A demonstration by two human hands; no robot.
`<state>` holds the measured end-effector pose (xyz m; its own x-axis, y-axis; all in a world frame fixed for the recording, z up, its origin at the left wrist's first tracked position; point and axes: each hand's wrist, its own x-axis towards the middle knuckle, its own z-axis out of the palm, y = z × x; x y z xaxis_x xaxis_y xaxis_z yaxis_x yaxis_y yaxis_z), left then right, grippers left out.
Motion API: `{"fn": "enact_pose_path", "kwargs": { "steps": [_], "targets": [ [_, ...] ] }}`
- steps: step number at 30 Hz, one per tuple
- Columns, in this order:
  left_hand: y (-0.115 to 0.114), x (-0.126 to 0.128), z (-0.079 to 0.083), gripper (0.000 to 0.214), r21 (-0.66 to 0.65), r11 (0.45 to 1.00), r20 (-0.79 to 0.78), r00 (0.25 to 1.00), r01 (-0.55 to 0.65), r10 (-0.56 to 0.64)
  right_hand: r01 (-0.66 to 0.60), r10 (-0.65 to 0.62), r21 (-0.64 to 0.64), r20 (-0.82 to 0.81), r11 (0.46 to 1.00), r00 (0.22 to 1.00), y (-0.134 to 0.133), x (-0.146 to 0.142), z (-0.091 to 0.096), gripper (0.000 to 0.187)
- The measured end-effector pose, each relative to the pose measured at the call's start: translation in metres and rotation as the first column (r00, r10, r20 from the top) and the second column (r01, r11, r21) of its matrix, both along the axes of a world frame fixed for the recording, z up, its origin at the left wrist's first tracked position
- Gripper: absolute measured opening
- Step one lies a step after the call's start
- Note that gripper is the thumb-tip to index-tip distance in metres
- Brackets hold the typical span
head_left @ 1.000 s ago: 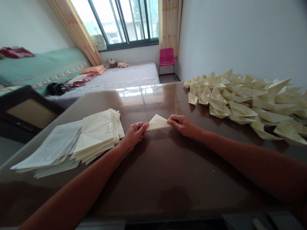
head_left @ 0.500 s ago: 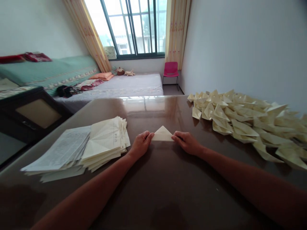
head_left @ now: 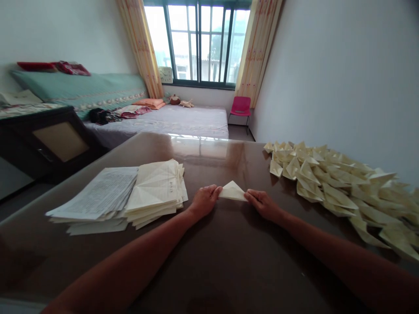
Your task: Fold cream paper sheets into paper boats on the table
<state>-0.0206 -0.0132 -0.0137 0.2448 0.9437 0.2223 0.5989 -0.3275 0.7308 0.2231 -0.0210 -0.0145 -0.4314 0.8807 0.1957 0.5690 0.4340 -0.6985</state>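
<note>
A small cream folded paper [head_left: 232,192], triangular at the top with a straight lower edge, is held above the brown table between my two hands. My left hand [head_left: 205,199] pinches its left corner between thumb and fingers. At the opposite corner, my right hand [head_left: 262,202] grips it the same way. To the left of my left hand lies a stack of creased cream paper sheets [head_left: 153,187]. Many folded paper boats [head_left: 327,179] are heaped on the right side, beyond my right hand.
White printed sheets [head_left: 94,192] lie partly under the cream stack on the glossy table [head_left: 209,261]. A dark cabinet [head_left: 59,139] stands at the left. Past the table's far edge are a bed [head_left: 190,120] and a pink chair [head_left: 240,107], with a wall at the right.
The camera view has shifted, so the scene sits further right in the picture. Both hands still grip the folded paper by its corners, its shape about the same.
</note>
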Motion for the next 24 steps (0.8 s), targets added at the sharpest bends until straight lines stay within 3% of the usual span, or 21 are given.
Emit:
{"fn": "enact_pose_path", "kwargs": {
  "steps": [5,16,24],
  "targets": [
    [0.0003,0.0003,-0.0005,0.045,-0.017,1.000,0.047,0.999,-0.012,0.013,-0.019,0.018,-0.073,-0.017,0.997,1.000,0.0042,0.0015,0.0013,0.046],
    [0.0003,-0.0019,-0.0023,0.053,-0.134,0.991,0.147,0.989,-0.006,0.026,-0.023,0.014,-0.106,-0.081,0.994,0.997,0.0023,0.0013,0.0045,0.045],
    [0.0031,-0.0041,-0.0025,0.056,-0.175,0.985,0.127,0.992,0.002,0.020,-0.054,0.039,-0.106,-0.137,0.993,0.990,0.0062,0.0044,0.0020,0.045]
  ]
}}
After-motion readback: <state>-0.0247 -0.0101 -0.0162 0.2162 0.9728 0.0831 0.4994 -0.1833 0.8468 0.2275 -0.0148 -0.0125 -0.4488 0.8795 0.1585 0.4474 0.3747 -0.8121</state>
